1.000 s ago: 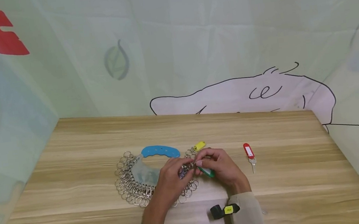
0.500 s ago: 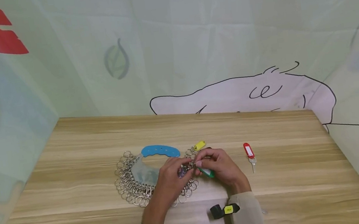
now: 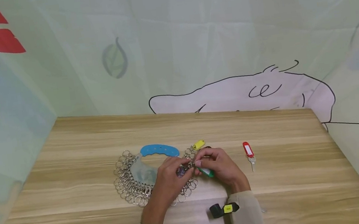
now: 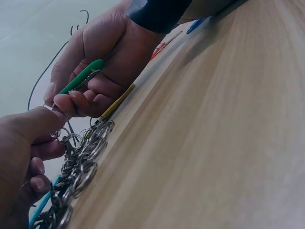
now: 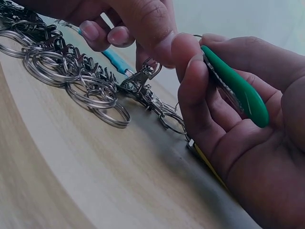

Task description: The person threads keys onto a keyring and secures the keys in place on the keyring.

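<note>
My right hand [image 3: 221,166] pinches a green key tag [image 5: 240,88] near its ring end, between thumb and fingers. Against those fingertips, my left hand [image 3: 169,178] pinches a small metal key ring [image 4: 56,132]; its exact grip is partly hidden by the fingers. Below them hangs a metal clasp [image 5: 138,85], part of a key holder with a blue handle [image 3: 159,150] and a greyish plate [image 3: 138,172]. Many rings [image 3: 138,200] fan out along the plate's edge. Just beyond my hands a yellow key tag [image 3: 198,145] lies among the rings at the holder's right end.
To the right of my hands, a red key tag [image 3: 248,149] with a key [image 3: 253,163] lies on the wooden table [image 3: 293,187]. A printed cloth wall [image 3: 192,50] rises behind the table. Black wrist devices [image 3: 216,211] sit at my sleeves.
The head view shifts very slightly. Both hands stay together with only tiny finger movements at the ring; the green key tag and the holder keep their places.
</note>
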